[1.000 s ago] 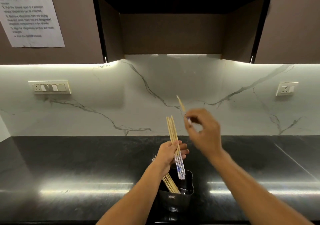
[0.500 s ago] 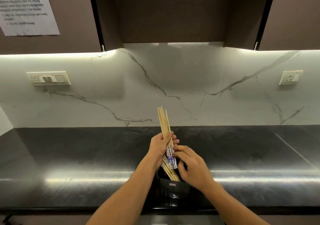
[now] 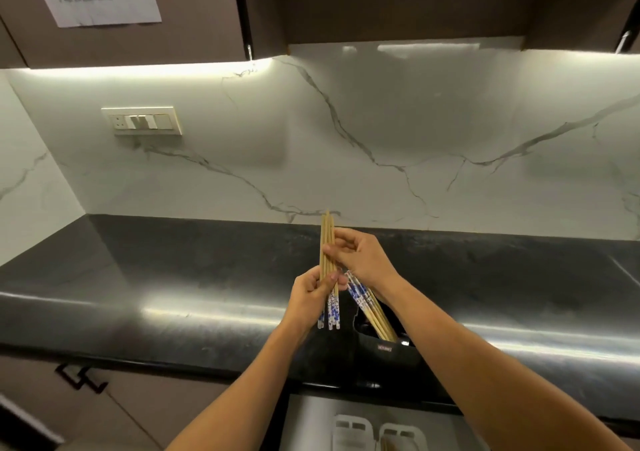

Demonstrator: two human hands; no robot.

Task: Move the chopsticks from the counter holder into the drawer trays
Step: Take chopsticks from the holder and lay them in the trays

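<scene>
Grips upright chopstick bundle (image 3: 326, 232) in left hand (image 3: 311, 294), pinches its shafts with right hand (image 3: 363, 260), near black holder (image 3: 384, 348) of leaning chopsticks (image 3: 370, 308) on counter (image 3: 173, 277).

Home kitchen, black counter (image 3: 173, 294), marble backsplash (image 3: 381, 121), cabinets (image 3: 415, 0)

Both bare forearms reach forward from the lower edge and converge at centre. Left hand (image 3: 311, 298) sits lower, fingers curled round a bundle of chopsticks (image 3: 325, 234) held near upright. Right hand (image 3: 365, 260) is just above, wrist bent, fingertips pinching the same bundle.
</scene>
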